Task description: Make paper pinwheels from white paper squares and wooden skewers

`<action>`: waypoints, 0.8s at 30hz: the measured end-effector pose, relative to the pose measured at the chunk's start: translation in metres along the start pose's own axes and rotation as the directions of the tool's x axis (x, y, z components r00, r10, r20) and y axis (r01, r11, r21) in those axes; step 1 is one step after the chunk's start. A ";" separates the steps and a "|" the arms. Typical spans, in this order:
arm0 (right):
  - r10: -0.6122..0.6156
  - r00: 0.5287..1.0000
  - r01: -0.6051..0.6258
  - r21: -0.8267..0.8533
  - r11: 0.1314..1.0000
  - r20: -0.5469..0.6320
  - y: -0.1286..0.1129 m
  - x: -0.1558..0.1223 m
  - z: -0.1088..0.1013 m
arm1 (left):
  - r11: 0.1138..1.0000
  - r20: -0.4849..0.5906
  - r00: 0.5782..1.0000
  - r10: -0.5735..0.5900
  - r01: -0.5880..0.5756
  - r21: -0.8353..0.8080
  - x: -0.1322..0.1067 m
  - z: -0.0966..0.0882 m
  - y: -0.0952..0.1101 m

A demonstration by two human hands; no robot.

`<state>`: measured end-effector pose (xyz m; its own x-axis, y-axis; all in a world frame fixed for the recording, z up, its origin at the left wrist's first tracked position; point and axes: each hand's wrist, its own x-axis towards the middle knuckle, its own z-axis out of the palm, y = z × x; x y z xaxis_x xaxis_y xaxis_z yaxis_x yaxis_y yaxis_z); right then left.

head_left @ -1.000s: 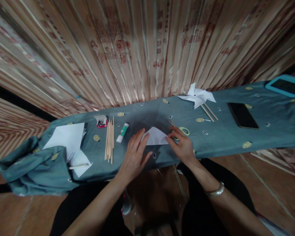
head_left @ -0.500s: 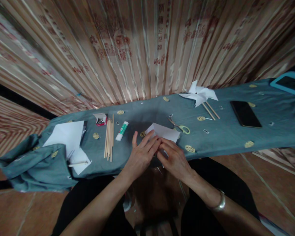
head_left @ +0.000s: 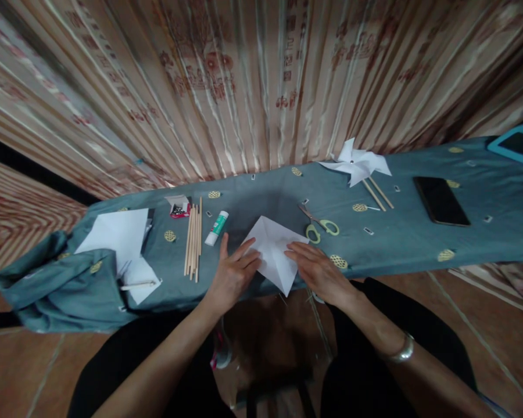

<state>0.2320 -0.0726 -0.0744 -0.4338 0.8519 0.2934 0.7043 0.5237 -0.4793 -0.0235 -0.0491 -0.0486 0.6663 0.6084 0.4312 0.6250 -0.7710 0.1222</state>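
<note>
A white square of paper [head_left: 273,253] with diagonal creases lies unfolded, corner towards me, on the blue-green cloth [head_left: 396,238] covering the table. My left hand [head_left: 230,273] rests flat on the paper's left side, fingers stretched out. My right hand [head_left: 318,270] lies flat on its right side, fingers also spread. Neither hand grips anything. Green-handled scissors [head_left: 320,225] lie just beyond my right hand.
A glue stick [head_left: 217,227], a bundle of wooden sticks [head_left: 193,241] and a small red-and-white box [head_left: 178,206] lie to the left. Further left are white sheets [head_left: 115,235]. A finished paper pinwheel [head_left: 356,165], a black phone [head_left: 441,201] and a blue-cased tablet [head_left: 516,145] lie to the right.
The paper was folded into a triangle; both hands came together at its near edge and opened it out. Now it lies flat as a creased square under both palms.
</note>
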 end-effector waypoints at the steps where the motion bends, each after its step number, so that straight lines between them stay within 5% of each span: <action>1: -0.011 1.000 0.011 0.003 1.000 -0.018 0.000 0.000 0.002 | 1.000 0.007 1.000 -0.012 0.012 -0.017 -0.003 -0.001 -0.001; 13: 0.094 0.995 -0.083 0.224 0.971 -0.037 -0.009 0.007 -0.004 | 0.945 0.109 0.974 -0.198 0.219 -0.242 -0.025 -0.007 0.000; 24: 0.334 0.937 -0.300 0.252 0.920 -0.105 -0.009 0.043 0.006 | 0.752 0.172 0.856 -0.487 0.511 -0.417 -0.027 -0.008 -0.001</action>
<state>0.2041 -0.0408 -0.0624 -0.1118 0.9731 0.2012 0.6368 0.2256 -0.7373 -0.0452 -0.0663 -0.0534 0.3365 0.9287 0.1556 0.6405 -0.3469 0.6851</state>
